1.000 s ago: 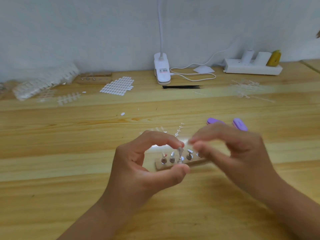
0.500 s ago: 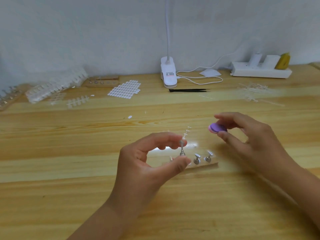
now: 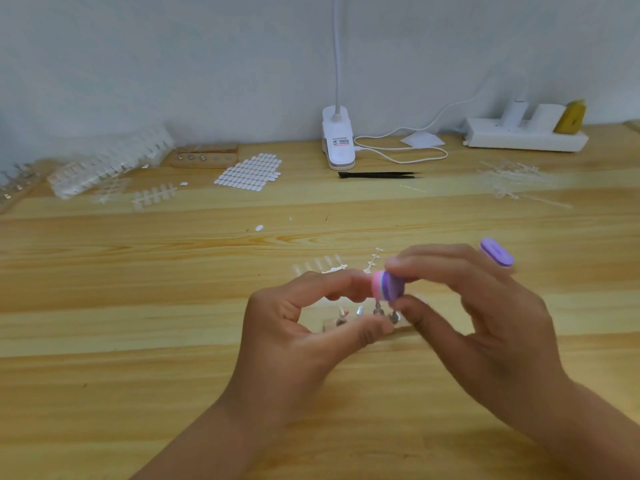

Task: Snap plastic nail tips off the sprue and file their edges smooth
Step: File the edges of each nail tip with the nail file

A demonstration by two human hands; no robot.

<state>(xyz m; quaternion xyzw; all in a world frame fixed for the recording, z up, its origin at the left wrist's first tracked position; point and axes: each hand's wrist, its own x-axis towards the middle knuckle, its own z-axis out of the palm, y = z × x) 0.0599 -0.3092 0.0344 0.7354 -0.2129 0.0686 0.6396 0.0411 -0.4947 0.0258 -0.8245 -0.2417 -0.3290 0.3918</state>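
My left hand point(image 3: 304, 327) pinches a small metal nail stand point(image 3: 376, 308) between forefinger and thumb; the clear nail tip on its top is hidden behind the file. My right hand point(image 3: 478, 313) grips a small pink and purple buffer block point(image 3: 388, 285) and holds it against the top of that stand. Below the hands a wooden holder point(image 3: 332, 325) carries several more metal stands. A bare sprue piece point(image 3: 374, 259) and a row of clear nail tips point(image 3: 318, 266) lie just beyond the hands.
A second purple buffer block point(image 3: 497, 251) lies right of my right hand. Far back stand a clip lamp point(image 3: 338, 142), black tweezers point(image 3: 377, 174), a power strip point(image 3: 526, 133), a sheet of white stickers point(image 3: 251, 172), stacked nail sprues point(image 3: 107, 164) and empty sprue scraps point(image 3: 509, 176).
My right hand picked up the purple buffer block from the table and brought it left to the stand in my left hand. The left hand kept its pinch.
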